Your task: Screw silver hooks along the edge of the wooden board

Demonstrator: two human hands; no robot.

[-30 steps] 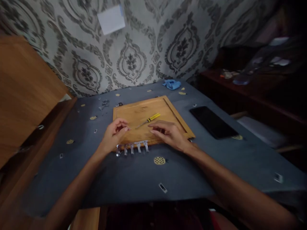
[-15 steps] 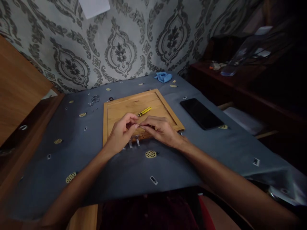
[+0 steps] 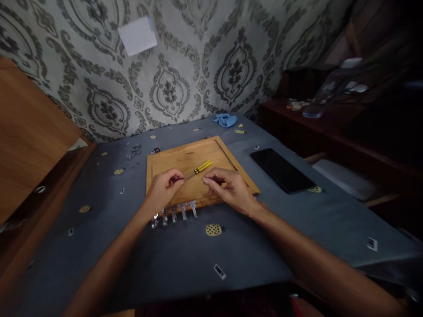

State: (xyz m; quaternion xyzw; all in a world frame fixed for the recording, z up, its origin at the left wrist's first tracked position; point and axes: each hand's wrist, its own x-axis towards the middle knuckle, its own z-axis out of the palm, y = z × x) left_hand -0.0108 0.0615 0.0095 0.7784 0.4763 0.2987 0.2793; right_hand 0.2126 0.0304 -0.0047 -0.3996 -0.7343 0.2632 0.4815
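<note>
Over a framed wooden panel (image 3: 185, 154), my left hand (image 3: 164, 187) is closed with thumb and fingertips pinched together. What it pinches, if anything, is too small to make out. To its right my right hand (image 3: 231, 187) is also closed in a pinch, with its contents hidden. A screwdriver with a yellow and black handle (image 3: 202, 166) lies on the panel between and just beyond the hands, its shaft pointing toward my left fingertips. Along the panel's near edge several metal hinge-like clips (image 3: 183, 211) sit in a row, below my left hand.
A black phone or tablet (image 3: 282, 169) lies right of the panel on the grey patterned tablecloth (image 3: 109, 246). Small metal pieces (image 3: 135, 151) lie at the back left, a blue cloth (image 3: 225, 119) at the back. A plastic bottle (image 3: 319, 103) stands on a dark red surface at right.
My hands have moved apart from where their fingertips met, uncovering more of the screwdriver and the row of metal clips. The whole view has shifted upward.
</note>
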